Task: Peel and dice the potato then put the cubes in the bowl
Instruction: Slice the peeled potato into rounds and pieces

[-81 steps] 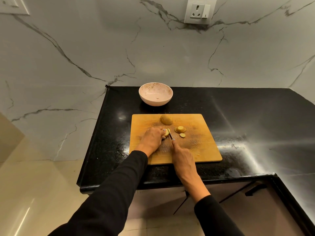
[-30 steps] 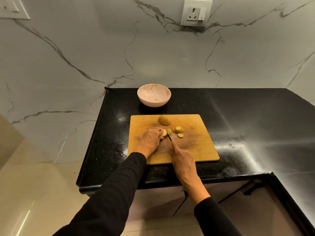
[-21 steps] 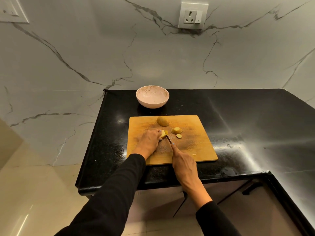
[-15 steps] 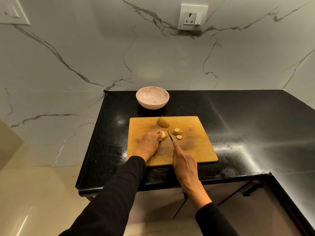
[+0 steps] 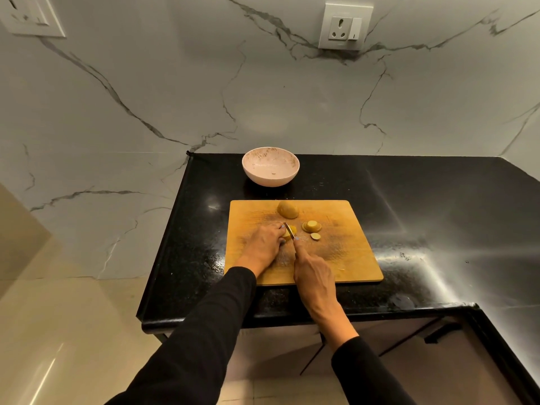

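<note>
We've only got one view, a wide-angle head cam looking forward and down from above the counter (image 5: pixel 438 214). The cutting board (image 5: pixel 336 258) sits dead centre, the wall socket (image 5: pixel 344 26) up at 12 o'clock, our sleeves coming in from 6 o'clock, fairly close.

Knife (image 5: pixel 289 229) in potato piece (image 5: pixel 288 234) on board (image 5: pixel 344 252)

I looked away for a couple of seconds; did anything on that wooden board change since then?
Hardly. The left hand still holds the small yellow potato piece while the right hand keeps the knife slicing at it. The potato half, stacked round slices, wooden cutting board and empty pink bowl stayed put.
</note>
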